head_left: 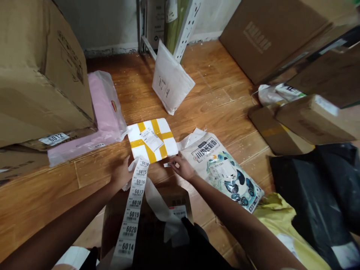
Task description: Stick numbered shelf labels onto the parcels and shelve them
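Because the strip of labels (134, 204) trails down toward me over the carton (174, 193), I hold its upper end in my left hand (123, 174), probably so that it stays steady and the numbers face me. My fingers there seem closed on the paper, though the strip hides part of the hold. My right hand (183, 168) pinches a small label (168, 164) between thumb and fingertips, likely by its edge to spare the sticky side; its print is too small to read.

Just beyond both hands, the white package (147, 150) lies flat on the floor, wrapped with bands of yellow tape, I would say to hold it shut. Its shipping slip (153, 139) faces up, too fine to read.

Down the strip I read what looks like 6030, then 6015, 6016, 6017, 6018, 6019, 6020 and 6014. To my left, a sticker (54, 138) beside the big box (67, 56) says 6012. Near my right hand, the bag (202, 163) shows a cartoon panda and large Chinese characters, apparently ending 长粒香. Farther off, an envelope (172, 80) stands tilted near the shelf leg (187, 30).
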Demonstrator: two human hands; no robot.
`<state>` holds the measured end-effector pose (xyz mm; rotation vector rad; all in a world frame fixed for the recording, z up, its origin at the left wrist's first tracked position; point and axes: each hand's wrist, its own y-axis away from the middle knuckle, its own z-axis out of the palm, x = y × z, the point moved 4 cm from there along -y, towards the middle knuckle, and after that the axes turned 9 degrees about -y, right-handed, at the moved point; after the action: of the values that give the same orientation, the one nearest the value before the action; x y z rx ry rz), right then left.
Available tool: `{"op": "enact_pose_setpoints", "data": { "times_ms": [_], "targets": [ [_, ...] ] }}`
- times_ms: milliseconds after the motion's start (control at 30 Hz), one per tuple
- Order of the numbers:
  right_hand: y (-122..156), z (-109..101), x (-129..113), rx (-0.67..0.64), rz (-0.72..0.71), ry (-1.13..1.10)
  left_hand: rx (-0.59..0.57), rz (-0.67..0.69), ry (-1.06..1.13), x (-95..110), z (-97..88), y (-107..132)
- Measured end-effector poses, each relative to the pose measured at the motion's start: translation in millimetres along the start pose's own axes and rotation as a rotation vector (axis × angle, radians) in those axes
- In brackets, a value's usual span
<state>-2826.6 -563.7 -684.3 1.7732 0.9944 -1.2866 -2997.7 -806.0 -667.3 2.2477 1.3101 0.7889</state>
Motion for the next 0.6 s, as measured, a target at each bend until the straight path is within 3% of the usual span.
{"op": "enact_pose_setpoints", "data": {
  "times_ms": [133,233,300,333,400,500,600],
  "targets": [
    [4.6,29.9,26.1,0.159,0.021,0.108,0.147,0.183,-0.247,2.4,0.2,15.4],
    [3.3,38.5,41.2,0.43,0.165,0.043,0.057,0.362,-0.455,20.5,2.8,13.5],
    [6.6,34.1,45.1,0.652,0.263,0.064,-0.004,0.404,-0.51,29.0,3.9,7.3],
    [6.5,31.9,44.3,0.691,0.277,0.111,-0.013,0.409,-0.515,31.9,3.8,3.9],
    [0.3,29.6,39.6,0.607,0.238,0.212,-0.018,0.42,-0.499,36.0,2.5,-2.1],
    [-8.9,26.9,31.3,0.368,0.153,0.262,-0.028,0.485,-0.407,36.7,-7.2,-4.9],
    [8.0,13.1,24.6,0.344,0.14,0.266,-0.067,0.608,-0.324,16.3,-30.2,6.7]
  ]
}}
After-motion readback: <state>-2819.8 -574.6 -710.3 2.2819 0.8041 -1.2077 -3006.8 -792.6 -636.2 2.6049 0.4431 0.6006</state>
